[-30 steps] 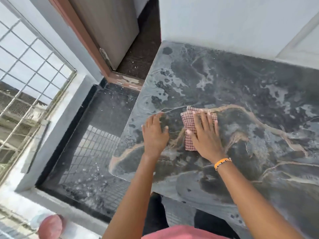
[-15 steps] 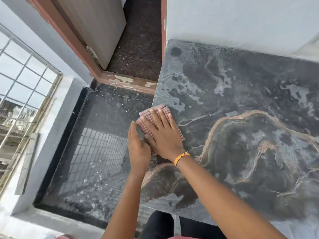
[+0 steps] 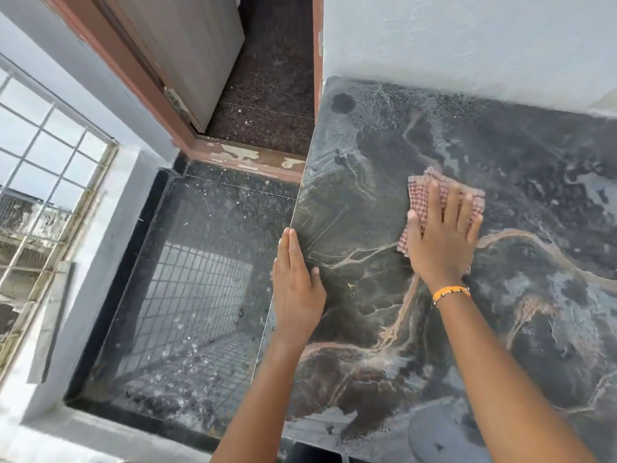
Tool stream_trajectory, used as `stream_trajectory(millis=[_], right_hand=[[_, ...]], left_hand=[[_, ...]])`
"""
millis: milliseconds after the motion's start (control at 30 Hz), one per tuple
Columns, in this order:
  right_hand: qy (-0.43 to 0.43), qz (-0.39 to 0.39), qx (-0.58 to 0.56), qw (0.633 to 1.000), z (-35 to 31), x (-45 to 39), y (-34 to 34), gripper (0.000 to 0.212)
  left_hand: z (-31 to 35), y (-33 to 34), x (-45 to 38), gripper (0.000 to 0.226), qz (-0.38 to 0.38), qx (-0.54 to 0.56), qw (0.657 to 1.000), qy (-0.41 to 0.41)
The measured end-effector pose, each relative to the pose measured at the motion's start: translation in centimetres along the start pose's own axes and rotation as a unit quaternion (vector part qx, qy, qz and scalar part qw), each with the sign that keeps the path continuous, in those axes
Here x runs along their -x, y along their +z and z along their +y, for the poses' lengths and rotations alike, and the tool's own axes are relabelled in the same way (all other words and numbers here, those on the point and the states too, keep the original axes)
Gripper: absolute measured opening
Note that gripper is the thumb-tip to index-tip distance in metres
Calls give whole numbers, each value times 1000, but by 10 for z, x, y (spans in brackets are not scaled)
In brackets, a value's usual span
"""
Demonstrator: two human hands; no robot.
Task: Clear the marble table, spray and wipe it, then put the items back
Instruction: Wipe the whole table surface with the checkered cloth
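- One checked cloth, right hand flat on it, fingers spread.
- Left hand, fingers together, straddles the desk edge at nine o'clock.

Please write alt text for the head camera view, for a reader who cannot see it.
A right hand presses a checked cloth flat on a dark marble table, while the left hand rests along the table's left edge.

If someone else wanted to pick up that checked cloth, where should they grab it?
Probably the far edge of the checked cloth, pinched from above on the wall side. It lies folded flat on the marble table, and the right hand presses on its near half, leaving only that edge free.
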State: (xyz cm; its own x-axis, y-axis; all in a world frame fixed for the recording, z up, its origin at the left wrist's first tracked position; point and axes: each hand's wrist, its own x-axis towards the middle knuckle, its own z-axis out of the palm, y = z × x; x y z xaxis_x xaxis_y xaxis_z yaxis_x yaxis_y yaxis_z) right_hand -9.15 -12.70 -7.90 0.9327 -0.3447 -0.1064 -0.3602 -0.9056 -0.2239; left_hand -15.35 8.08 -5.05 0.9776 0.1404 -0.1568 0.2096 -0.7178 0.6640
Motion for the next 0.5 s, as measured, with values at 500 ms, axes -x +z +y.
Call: stream_trajectory(millis=[500], right_hand=[[-306,-60,35,950,-133,-62,19,57]], left_hand=[[14,7,-26,60,-17,-85,996,16]])
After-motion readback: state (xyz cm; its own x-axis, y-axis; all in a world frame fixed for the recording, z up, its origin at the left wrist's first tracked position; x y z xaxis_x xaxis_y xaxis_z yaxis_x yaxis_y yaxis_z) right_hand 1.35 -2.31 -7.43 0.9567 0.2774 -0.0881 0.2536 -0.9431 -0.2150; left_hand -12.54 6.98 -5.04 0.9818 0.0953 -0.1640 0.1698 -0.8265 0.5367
